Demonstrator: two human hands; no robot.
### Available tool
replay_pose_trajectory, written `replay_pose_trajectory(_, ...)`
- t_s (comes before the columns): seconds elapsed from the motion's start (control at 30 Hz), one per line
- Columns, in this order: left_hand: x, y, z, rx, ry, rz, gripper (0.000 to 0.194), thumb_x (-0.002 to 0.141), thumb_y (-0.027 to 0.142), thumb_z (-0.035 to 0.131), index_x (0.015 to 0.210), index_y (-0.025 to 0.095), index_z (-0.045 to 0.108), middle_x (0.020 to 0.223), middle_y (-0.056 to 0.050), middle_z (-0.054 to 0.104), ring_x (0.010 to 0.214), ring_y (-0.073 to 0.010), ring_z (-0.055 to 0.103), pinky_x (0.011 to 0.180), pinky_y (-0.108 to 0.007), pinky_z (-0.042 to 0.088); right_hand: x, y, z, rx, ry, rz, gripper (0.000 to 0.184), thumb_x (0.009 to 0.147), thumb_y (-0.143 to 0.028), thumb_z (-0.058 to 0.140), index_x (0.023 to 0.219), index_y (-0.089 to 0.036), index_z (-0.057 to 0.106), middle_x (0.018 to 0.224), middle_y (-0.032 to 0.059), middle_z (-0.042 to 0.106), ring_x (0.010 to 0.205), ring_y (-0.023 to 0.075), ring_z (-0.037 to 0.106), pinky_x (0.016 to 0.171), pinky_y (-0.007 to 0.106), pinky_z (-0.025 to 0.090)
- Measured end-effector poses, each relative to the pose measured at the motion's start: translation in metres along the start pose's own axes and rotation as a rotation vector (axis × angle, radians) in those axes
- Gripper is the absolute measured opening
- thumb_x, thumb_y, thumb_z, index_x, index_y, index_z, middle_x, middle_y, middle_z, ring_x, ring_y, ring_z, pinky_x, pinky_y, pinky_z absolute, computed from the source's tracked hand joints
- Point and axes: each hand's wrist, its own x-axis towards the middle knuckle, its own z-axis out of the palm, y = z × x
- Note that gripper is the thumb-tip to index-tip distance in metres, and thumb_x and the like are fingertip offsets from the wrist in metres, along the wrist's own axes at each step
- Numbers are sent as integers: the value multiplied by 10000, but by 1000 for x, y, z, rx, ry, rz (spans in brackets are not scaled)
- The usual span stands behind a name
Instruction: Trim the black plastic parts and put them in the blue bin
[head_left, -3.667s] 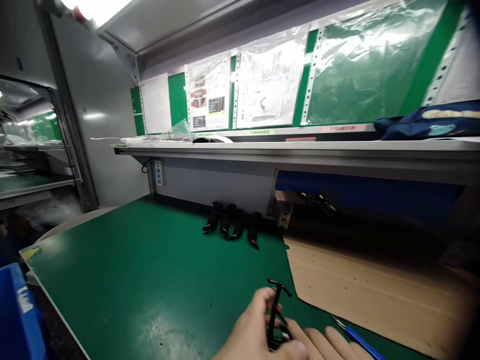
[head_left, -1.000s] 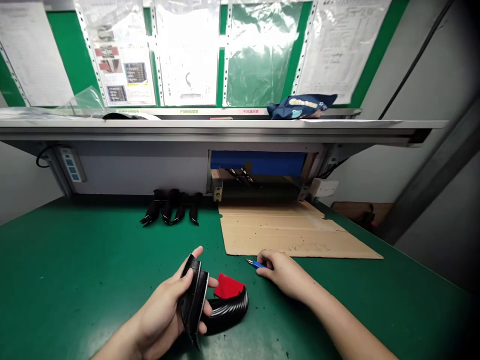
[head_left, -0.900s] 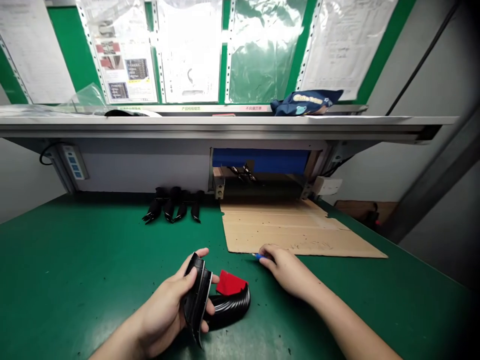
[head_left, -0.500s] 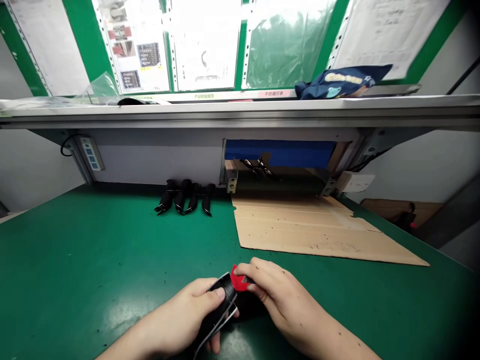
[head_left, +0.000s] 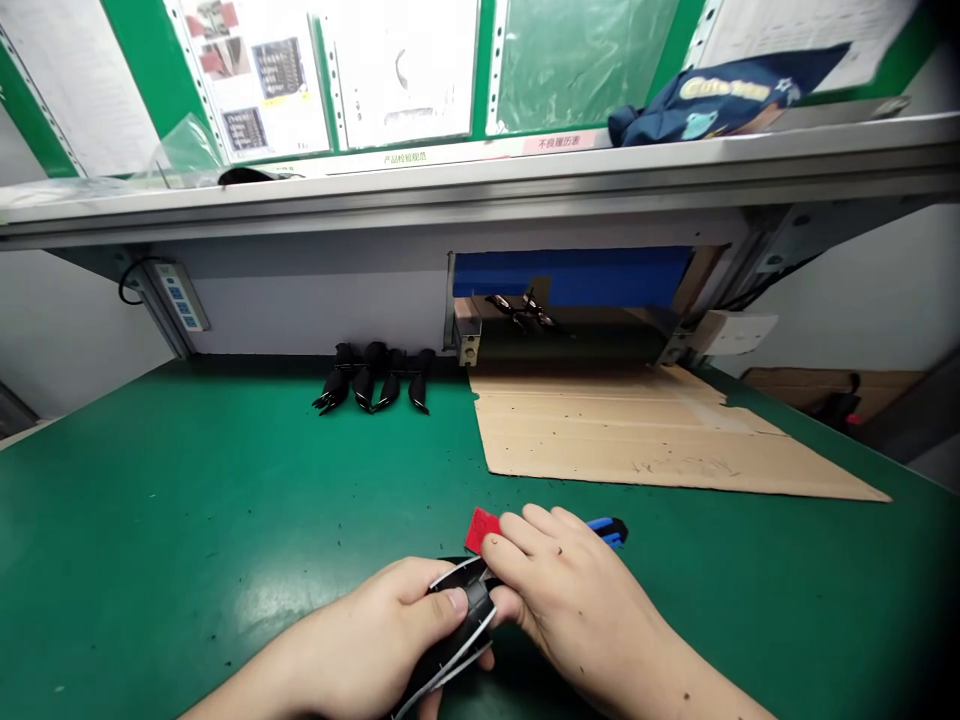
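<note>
My left hand (head_left: 390, 620) is closed around black curved plastic pieces (head_left: 469, 590) with light grey edges, the thumb pressed on top. Close against the end of these pieces is my right hand (head_left: 570, 580), its fingers curled. From behind it sticks out the blue and black handle of what looks like a utility knife (head_left: 609, 531), and a thin tip shows by the fingers near the black piece. A small red square piece (head_left: 480, 528) shows at the right index finger; whether the fingers pinch it is hidden.
Several glossy black parts (head_left: 375, 378) lie in a row at the back of the green table (head_left: 187, 480). A flat cardboard sheet (head_left: 637, 430) lies back right, before an opening under the shelf (head_left: 420, 190). A power strip (head_left: 181, 297) hangs on the left.
My right hand has turned and come closer over the black pieces, and the blue handle has come into view. The red piece now sits farther back. The camera view has tilted.
</note>
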Motion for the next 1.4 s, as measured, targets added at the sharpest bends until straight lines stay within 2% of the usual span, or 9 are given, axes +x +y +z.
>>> replay_pose_trajectory(0.17,-6,-2,-1,138,68,-27,412,918,504,397,1006,170,623,882,-41,651,503,-95,495,535,-212,401,-2,-2,3,-24,10,-26,173,912,-211,514,743,-190,487,738,11,527,635,182,362,586,322,184)
replay_pose_trajectory(0.47,-8,2,1,305,124,-42,401,935,460,354,967,183,643,783,-11,616,534,-124,497,508,-212,360,-1,-3,4,0,6,-62,156,869,-157,476,718,-195,474,680,2,545,603,168,401,579,318,195)
replay_pose_trajectory(0.57,-8,9,4,358,140,-28,380,943,419,352,951,194,658,834,-6,616,570,-117,491,519,-205,342,-2,-1,5,37,-70,-64,239,960,-266,446,733,-198,472,701,2,568,617,172,437,582,312,216)
replay_pose_trajectory(0.67,-10,10,5,424,143,16,379,951,383,343,925,193,670,796,-4,613,622,-132,483,561,-214,343,-2,3,2,218,-136,-81,463,1050,-475,252,735,-201,453,720,0,566,631,167,455,596,296,267)
replay_pose_trajectory(0.77,-13,8,2,485,203,49,362,943,421,381,912,201,668,787,-6,616,695,-151,501,628,-229,357,-2,10,-8,537,-167,-61,575,1003,-639,171,730,-205,431,703,-23,516,626,145,444,585,258,308)
replay_pose_trajectory(0.87,-12,5,-1,376,262,30,366,930,495,395,1010,215,617,858,-8,618,704,-145,520,641,-233,381,-1,13,-17,689,-88,40,577,951,-708,230,771,-207,451,733,-19,494,657,148,450,594,245,337)
replay_pose_trajectory(1.03,-4,-1,-3,-132,194,32,350,953,473,359,1206,237,410,883,-9,647,554,-94,531,563,-214,394,2,8,-11,387,46,67,576,941,-707,250,895,-208,534,798,14,521,718,194,446,644,297,317)
replay_pose_trajectory(1.17,4,-10,-2,-200,199,37,366,949,467,375,1151,176,466,617,3,596,539,-109,510,556,-208,364,1,7,3,121,80,63,611,954,-683,208,886,-190,562,782,30,507,699,209,424,629,320,272)
replay_pose_trajectory(1.4,8,-12,5,-247,279,107,394,932,476,411,1106,140,521,558,13,544,505,-97,443,552,-218,332,1,3,4,-106,115,92,670,950,-686,147,825,-178,566,758,35,469,687,221,398,615,333,233)
